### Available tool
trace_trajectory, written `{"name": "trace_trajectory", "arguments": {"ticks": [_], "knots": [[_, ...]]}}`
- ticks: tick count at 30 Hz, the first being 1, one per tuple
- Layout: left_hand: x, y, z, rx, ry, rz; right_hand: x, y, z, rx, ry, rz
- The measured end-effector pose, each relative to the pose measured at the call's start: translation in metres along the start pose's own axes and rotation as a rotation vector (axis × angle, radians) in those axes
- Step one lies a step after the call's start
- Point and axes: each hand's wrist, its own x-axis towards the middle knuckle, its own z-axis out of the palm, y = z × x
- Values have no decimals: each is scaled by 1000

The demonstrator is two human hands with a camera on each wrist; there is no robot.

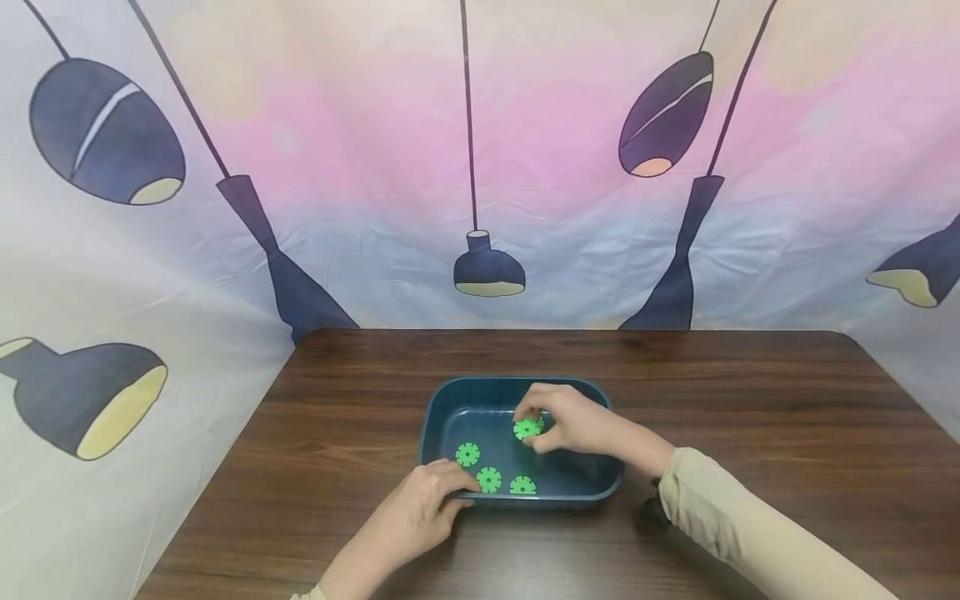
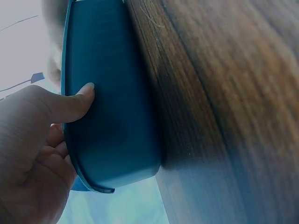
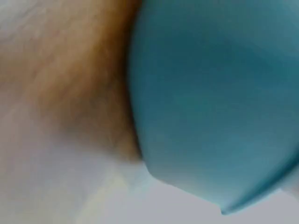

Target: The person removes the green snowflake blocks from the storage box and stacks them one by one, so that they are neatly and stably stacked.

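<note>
A dark teal plastic tub (image 1: 517, 503) sits on the wooden table. My left hand (image 1: 420, 510) grips its near left rim, thumb against the outer wall and fingers over the edge; the left wrist view shows this hand (image 2: 42, 126) on the tub wall (image 2: 112, 102) up close. Inside the tub, my right hand (image 1: 573, 421) pinches a green notched disc (image 1: 528, 428) between thumb and fingers. Lying in the tub are more such discs: one at the left (image 1: 467, 454), another by my left fingertips (image 1: 489, 480), and a third along the near wall (image 1: 522, 486).
The brown wood-grain table (image 1: 337, 433) extends around the tub on all sides. Behind it hangs a cloth backdrop (image 1: 375, 167) printed with dark lamps. In the right wrist view the tub's outer wall (image 3: 215, 102) fills much of the picture.
</note>
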Motion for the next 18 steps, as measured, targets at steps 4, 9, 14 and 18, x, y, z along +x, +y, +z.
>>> {"name": "trace_trajectory", "arguments": {"ticks": [4,9,14,18], "knots": [[-2,-1,1,-11,6,7,-17,0,-18,34,78,-39],[-4,-2,1,-8,25,18,-40,2,-34,21,132,-12],[-3,-2,1,-1,29,22,-68,9,-45,1,181,72],[-1,-2,0,3,26,31,-93,17,-54,-22,238,141]]}}
